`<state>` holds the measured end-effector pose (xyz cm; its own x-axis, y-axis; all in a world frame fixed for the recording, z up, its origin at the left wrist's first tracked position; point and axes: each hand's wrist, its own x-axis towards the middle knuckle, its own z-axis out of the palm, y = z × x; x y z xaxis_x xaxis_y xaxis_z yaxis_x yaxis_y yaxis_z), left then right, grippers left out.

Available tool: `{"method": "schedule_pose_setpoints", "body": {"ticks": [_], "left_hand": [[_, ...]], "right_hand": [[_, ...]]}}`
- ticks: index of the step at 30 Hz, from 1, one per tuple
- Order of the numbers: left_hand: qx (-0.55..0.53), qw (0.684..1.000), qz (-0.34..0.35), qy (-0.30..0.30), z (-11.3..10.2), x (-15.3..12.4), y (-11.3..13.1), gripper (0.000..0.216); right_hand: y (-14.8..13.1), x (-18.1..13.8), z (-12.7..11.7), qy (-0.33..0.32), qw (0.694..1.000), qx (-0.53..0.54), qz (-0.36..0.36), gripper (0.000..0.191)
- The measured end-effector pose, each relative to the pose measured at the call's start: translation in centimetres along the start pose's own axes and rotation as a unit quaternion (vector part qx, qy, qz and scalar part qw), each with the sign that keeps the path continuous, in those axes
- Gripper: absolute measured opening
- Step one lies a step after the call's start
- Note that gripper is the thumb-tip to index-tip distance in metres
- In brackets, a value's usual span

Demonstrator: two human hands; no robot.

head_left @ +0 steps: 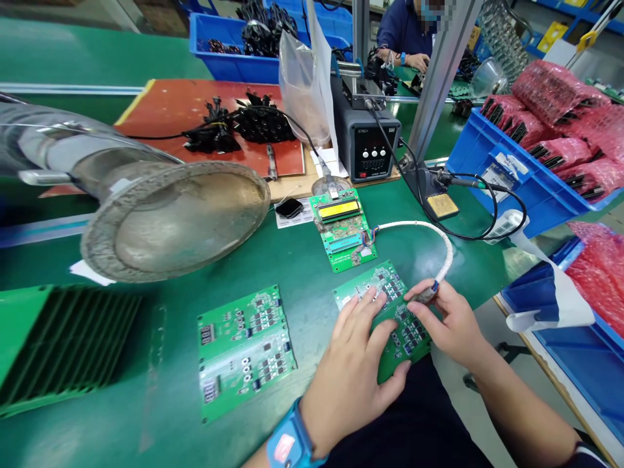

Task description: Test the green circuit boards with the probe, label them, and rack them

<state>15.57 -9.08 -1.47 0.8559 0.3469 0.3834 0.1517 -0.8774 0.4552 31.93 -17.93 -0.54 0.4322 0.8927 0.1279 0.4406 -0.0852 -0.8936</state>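
Observation:
My left hand [353, 367] lies flat on a green circuit board [385, 286] at the table's front edge, fingers spread over it and thumb under its near edge. My right hand [451, 322] pinches the plug end of a white wrapped cable [441, 244] against the board's right side. The cable curves back to a green board with a yellow display [341, 224]. A second, larger green circuit board [241, 348] lies flat to the left of my hands.
A metal extraction funnel [170, 218] hangs over the left of the green table [146, 403]. A soldering station [368, 140] and iron holder [436, 195] stand behind. Blue bins of pink bagged parts [560, 123] fill the right. Another person [407, 32] works at the back.

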Motion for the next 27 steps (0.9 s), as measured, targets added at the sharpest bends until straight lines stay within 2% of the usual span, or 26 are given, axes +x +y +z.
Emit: {"method": "schedule_pose_setpoints", "body": {"ticks": [7,14,23,25,27], "left_hand": [[0.003,1.000,-0.003,-0.001,0.0,0.0,0.1,0.033],[-0.006,1.000,-0.014,-0.005,-0.1,-0.1,0.2,0.033],[0.031,0.998,-0.028,-0.049,-1.1,0.5,0.8,0.027],[0.038,0.998,-0.025,-0.051,-1.3,0.7,0.7,0.031],[0.046,0.997,-0.024,-0.050,-1.5,0.8,0.4,0.047]], "right_hand": [[0.7,-0.1,0.4,0.014,1.000,-0.010,0.003,0.003],[0.7,-0.3,0.4,0.012,1.000,0.011,-0.002,0.006],[1.3,-0.6,0.4,0.016,0.999,0.034,-0.002,0.007],[1.3,-0.6,0.4,0.019,0.999,0.038,-0.006,0.007],[1.3,-0.6,0.5,0.022,0.999,0.040,-0.007,0.007]]}}
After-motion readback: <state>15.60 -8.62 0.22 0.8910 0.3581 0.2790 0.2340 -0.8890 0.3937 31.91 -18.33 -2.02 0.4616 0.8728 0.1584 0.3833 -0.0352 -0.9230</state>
